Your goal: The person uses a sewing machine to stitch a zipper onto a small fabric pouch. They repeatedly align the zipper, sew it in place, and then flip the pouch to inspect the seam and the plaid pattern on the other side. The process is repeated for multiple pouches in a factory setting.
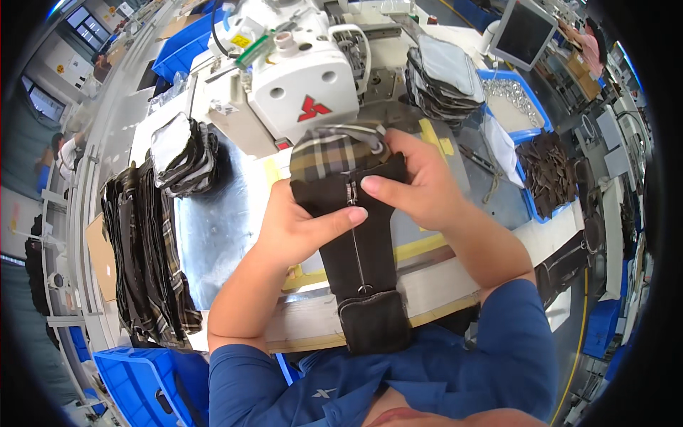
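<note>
Left hand (290, 226) and right hand (428, 188) clamp fingers on the black-and-plaid cloth (331, 165), seemingly aligning edges near the zipper (351, 193); next move calls for keeping layers even.

The head view comes from the left camera of a head-worn pair, looking steeply down past the wearer's blue polo shirt (462, 370) and forward over the worktable (206, 249) to the white industrial sewing machine (306, 85). It is close enough that the left hand (292, 228) and right hand (423, 188) sit large mid-frame, while the wide fisheye bends straight edges toward its dark rim.
</note>
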`<state>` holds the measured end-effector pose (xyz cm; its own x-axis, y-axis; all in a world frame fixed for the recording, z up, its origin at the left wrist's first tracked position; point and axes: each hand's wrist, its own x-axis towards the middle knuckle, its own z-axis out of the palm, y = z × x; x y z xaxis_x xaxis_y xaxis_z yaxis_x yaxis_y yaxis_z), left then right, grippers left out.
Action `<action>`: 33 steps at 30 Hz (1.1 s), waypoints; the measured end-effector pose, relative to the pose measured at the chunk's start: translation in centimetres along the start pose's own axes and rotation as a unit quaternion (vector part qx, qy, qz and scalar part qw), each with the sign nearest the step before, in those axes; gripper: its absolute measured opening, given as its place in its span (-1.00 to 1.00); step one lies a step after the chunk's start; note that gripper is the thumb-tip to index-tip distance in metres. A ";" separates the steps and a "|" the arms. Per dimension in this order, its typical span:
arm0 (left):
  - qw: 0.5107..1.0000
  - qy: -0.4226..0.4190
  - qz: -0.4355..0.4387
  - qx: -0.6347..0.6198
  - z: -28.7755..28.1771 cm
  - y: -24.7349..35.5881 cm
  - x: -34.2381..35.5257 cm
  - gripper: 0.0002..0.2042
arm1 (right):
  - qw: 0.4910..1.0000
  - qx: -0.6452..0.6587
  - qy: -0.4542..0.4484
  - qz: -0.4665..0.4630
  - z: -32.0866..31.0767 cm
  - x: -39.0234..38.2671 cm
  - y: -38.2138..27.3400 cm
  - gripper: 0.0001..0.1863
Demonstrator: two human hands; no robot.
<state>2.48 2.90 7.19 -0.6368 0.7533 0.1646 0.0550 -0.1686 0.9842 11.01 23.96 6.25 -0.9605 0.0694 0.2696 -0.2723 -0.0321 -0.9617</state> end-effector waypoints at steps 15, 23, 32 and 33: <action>1.000 0.001 0.031 -0.003 1.1 -1.9 -0.9 -0.48 | 0.961 0.248 0.089 0.079 -2.5 -0.4 0.1 -0.77; 0.999 -0.002 -0.004 0.037 0.9 -1.2 -1.4 -0.53 | 0.986 0.158 -0.020 0.059 -0.9 -0.9 -1.2 -0.75; 0.999 0.009 0.004 0.042 1.6 -1.4 -1.4 -0.67 | 0.983 0.138 0.092 0.077 0.7 -1.0 -2.3 -0.79; 0.998 0.002 0.015 0.068 1.7 -1.3 -1.4 -0.68 | 0.989 0.094 0.091 0.073 0.5 -1.0 -2.4 -0.80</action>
<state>4.60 3.19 5.76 -0.6366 0.7462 0.1949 0.1788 -0.1031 0.9785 12.61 23.51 8.28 -0.9687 0.2274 0.0993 -0.1542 -0.2382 -0.9589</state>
